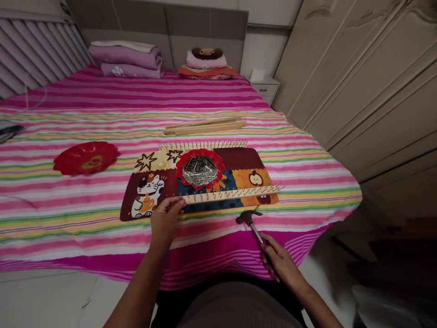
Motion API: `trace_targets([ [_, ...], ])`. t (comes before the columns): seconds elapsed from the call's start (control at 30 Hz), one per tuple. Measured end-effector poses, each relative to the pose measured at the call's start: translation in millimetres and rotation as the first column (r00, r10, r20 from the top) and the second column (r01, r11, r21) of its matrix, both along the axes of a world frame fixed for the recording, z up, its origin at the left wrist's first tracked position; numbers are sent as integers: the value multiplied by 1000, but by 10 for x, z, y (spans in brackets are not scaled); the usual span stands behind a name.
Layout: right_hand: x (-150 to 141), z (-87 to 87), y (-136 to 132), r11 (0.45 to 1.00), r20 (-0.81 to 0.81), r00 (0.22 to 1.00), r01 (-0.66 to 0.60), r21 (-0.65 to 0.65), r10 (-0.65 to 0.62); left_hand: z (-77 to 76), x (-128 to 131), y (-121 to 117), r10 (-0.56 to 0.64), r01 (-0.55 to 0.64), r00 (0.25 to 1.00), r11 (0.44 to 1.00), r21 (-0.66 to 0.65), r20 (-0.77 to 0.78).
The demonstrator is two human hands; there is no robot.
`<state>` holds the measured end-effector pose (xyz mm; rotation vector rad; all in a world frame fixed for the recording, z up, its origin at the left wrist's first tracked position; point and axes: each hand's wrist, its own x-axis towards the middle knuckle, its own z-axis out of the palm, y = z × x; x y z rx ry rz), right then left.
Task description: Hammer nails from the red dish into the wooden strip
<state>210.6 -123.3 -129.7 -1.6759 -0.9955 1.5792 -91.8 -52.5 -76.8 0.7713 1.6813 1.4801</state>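
My left hand is closed on the left end of a wooden strip with a row of nails standing in it. The strip lies across the front of a patterned mat with a cat drawing. In my right hand is a claw hammer, its head just in front of the mat and apart from the strip. A red scalloped bowl full of loose nails sits on the mat behind the strip. Behind the bowl lies a second nailed strip, partly hidden.
Several bare wooden strips lie farther back on the striped bedspread. To the left is a red plate. Folded bedding and pillows are by the headboard. A wardrobe stands at the right.
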Motion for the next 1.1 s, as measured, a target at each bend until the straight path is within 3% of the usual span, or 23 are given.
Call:
trace_targets([
  [0.43,3,-9,-3,1000,-9,1000,-1,-11,1,-158,69,50,22,-20,997,999,33,-76],
  [0.7,-74,63,-55,1000,35,999,-4,14,4,-158,87,26,-12,5,942,1000,-22,-336],
  [0.8,-173,190,-104,996,15,996,-88,29,88,-173,83,23,-22,33,891,999,15,-454],
  [0.9,-322,427,-78,970,-2,976,-217,108,219,-211,83,25,-20,73,834,994,75,-552],
  [1.1,-745,954,235,822,143,911,-412,393,388,-279,84,29,-23,138,756,983,124,-654],
])
